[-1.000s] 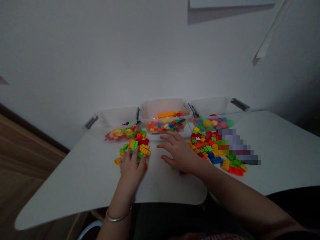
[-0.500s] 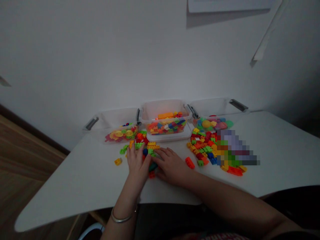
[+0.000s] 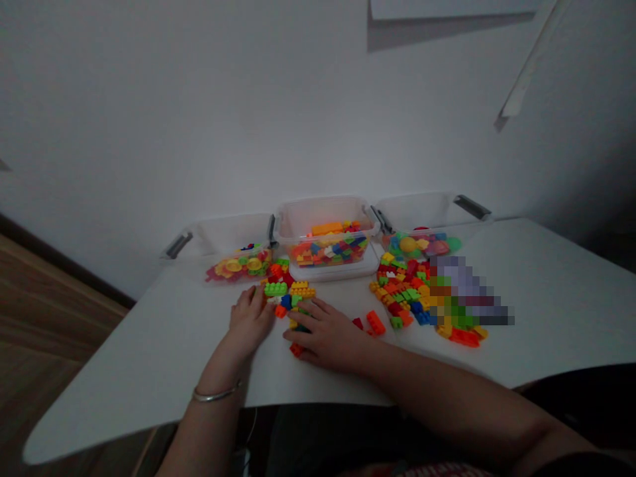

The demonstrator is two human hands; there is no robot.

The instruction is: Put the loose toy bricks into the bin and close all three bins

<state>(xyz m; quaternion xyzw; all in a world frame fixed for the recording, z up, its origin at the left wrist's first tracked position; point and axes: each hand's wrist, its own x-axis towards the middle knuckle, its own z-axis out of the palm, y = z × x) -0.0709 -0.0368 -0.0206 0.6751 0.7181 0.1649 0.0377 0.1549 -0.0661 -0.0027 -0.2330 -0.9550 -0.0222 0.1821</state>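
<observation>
My left hand [image 3: 251, 319] lies low on the table at the left edge of a small pile of toy building blocks. Its fingers reach forward, slightly bent, beside a light green block [image 3: 275, 289], and whatever is under them is hidden. Over the right side of the pile rests my right hand [image 3: 332, 336], palm down with fingers spread. Partly beneath its fingers are a dark green piece and a red block [image 3: 296, 350]. Between the hands sit a blue block [image 3: 286, 301] and an orange block [image 3: 281, 311]. A yellow block [image 3: 302, 289] is just beyond the right fingertips.
Behind the blocks stands a clear bin [image 3: 325, 209] of bricks on a white lid [image 3: 334, 273]. Similar bins flank it, left [image 3: 226, 232] and right [image 3: 415, 211]. Many loose blocks [image 3: 407, 291] spread to the right, near a pixelated patch. An orange-red block [image 3: 376, 322] lies near my right wrist.
My left hand has moved left and away from my right hand, uncovering blocks between them. My right hand has shifted slightly, its fingers now more spread over the blocks.
</observation>
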